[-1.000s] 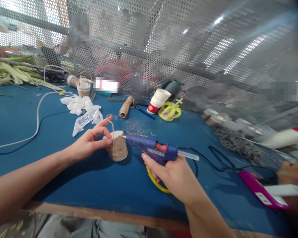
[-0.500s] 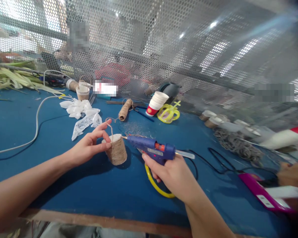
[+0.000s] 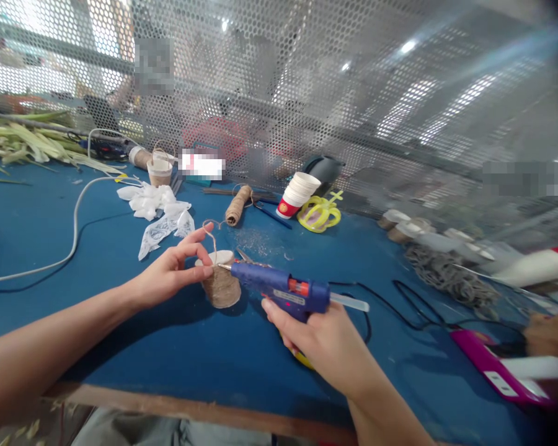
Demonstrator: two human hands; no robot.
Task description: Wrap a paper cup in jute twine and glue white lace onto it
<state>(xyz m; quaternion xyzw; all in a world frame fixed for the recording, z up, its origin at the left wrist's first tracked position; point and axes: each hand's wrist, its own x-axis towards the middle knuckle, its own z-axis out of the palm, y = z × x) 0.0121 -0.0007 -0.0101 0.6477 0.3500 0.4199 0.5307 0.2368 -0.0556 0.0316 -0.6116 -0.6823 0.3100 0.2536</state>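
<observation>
**Glue Goes on the Little String Cup**

A big blue table (image 3: 121,359) fills the picture, with a gray wall full of tiny holes (image 3: 353,93) behind it. In the middle of the frame stands a small cup wrapped in brown string (image 3: 221,286). The left hand (image 3: 170,272) pinches the cup's rim, and a loose end of string (image 3: 210,232) curls up just above the fingers. The right hand (image 3: 325,344) is wrapped tight around a blue glue gun (image 3: 281,288). Its tip touches the top edge of the cup, or is very close to it.

It looks like the gluing step is going on now. The next move likely needs a gentle squeeze and a still cup, so the string sticks.

Farther back sit a roll of string (image 3: 238,205), a stack of paper cups (image 3: 298,192) and white lace scraps (image 3: 155,207). Green leaves (image 3: 23,139) lie at the upper left.
</observation>
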